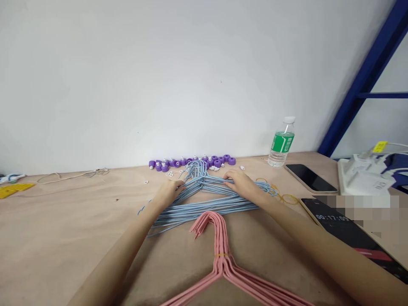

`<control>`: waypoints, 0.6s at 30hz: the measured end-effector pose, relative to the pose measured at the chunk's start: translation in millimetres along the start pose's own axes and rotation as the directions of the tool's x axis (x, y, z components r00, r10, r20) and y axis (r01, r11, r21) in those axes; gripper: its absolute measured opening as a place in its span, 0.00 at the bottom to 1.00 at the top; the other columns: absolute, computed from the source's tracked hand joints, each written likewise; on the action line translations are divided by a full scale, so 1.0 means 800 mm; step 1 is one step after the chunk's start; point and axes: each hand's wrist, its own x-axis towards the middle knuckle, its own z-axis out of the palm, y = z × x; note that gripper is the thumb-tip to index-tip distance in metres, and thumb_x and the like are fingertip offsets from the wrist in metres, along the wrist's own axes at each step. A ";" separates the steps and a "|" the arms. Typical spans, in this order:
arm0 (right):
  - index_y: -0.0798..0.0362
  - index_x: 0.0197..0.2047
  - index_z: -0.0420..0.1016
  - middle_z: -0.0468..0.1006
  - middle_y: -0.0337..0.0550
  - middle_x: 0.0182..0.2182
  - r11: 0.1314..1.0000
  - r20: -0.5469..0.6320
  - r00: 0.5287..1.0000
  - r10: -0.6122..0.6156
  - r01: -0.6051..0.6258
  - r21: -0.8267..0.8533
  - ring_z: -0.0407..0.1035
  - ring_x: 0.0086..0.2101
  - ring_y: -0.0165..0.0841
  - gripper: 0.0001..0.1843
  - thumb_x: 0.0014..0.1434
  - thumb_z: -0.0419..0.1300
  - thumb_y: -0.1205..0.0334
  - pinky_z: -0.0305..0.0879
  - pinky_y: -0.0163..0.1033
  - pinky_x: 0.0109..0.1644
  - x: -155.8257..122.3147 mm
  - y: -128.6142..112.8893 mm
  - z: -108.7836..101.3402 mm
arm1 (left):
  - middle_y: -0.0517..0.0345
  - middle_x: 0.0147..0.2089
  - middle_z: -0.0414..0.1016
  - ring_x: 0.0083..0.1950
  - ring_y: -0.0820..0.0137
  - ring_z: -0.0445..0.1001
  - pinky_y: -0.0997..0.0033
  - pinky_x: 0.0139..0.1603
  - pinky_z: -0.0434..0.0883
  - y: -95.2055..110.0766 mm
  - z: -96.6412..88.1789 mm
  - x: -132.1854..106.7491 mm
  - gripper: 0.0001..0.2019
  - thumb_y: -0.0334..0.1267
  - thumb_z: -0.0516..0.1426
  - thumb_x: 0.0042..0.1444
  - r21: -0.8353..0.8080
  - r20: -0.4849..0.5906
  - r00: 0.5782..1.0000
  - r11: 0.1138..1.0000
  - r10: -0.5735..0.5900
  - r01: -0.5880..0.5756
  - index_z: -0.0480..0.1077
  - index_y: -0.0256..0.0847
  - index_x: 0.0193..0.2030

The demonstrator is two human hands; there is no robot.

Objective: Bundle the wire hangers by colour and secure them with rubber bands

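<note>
Pink wire hangers lie nearest, bound by a yellow band. Left hand and right hand rest open on unbound blue hangers.

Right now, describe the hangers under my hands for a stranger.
On the tan tabletop, find the purple pieces by the wall. Just in front lies a pile of light blue wire hangers under the left hand and right hand. Unlike the nearer pink hanger bundle, they lie loosely fanned out.
</note>
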 end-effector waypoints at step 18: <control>0.52 0.32 0.62 0.72 0.46 0.35 0.995 -0.033 0.995 0.097 -0.096 0.025 0.67 0.38 0.35 0.05 0.53 0.49 0.72 0.61 0.38 0.41 -0.006 -0.020 0.007 | 0.59 0.30 0.70 0.32 0.69 0.69 0.70 0.33 0.65 0.000 0.002 0.006 0.03 0.33 0.53 0.54 -0.049 -0.090 0.996 0.999 -0.015 0.010 0.64 0.37 0.30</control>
